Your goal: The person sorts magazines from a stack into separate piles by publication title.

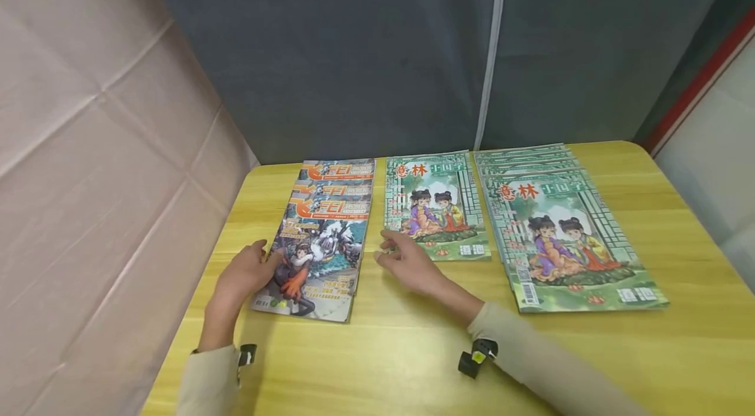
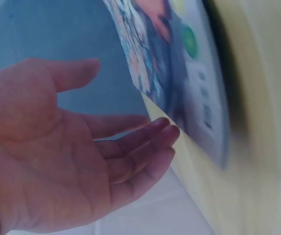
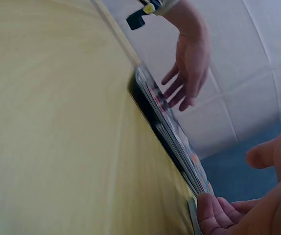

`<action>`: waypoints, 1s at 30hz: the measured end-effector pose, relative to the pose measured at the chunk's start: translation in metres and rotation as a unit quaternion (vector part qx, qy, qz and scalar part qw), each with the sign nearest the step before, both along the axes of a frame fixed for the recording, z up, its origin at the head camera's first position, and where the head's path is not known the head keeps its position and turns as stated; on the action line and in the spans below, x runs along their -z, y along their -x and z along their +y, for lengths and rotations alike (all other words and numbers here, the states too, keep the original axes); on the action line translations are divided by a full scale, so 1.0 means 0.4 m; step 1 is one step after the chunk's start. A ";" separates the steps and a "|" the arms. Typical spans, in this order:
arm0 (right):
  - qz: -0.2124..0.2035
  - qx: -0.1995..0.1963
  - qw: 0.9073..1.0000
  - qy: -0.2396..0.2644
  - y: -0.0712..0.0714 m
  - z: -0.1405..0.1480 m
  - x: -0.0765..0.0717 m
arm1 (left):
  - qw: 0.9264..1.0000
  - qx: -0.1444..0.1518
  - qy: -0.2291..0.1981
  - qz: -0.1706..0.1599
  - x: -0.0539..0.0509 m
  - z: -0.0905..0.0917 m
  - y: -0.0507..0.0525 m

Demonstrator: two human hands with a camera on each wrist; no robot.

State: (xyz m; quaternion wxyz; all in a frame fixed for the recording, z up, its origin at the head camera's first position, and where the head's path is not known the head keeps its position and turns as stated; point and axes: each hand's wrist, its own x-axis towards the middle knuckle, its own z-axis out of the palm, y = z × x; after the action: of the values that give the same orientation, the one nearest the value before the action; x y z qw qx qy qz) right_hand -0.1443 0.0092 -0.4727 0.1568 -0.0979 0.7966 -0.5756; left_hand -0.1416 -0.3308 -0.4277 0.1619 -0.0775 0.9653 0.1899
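Observation:
Several comic magazines with orange titles lie overlapped in a stack on the left of the table, their covers up. My left hand is at that stack's left edge, thumb apart and fingers loosely extended. The left wrist view shows that palm with nothing in it, fingertips by the magazine's corner; whether they touch it I cannot tell. My right hand, fingers slightly bent and holding nothing, is between this stack and a single green magazine. In the right wrist view its fingers appear near the stack's edge.
Several more green magazines lie fanned in an overlapping pile on the right of the yellow wooden table. A dark curtain hangs behind the table, and a pale fabric wall stands on the left.

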 end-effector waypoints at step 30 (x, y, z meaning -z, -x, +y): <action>-0.035 0.177 0.984 -0.013 0.061 0.311 -0.005 | 0.927 0.038 -0.374 0.020 0.055 0.446 0.099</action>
State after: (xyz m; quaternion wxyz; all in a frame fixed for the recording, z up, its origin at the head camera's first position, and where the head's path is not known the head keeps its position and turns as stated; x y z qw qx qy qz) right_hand -0.1686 0.1336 -0.4709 0.0816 0.0669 0.8028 -0.5868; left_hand -0.1811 -0.1524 -0.4499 0.1673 0.0294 0.8295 0.5320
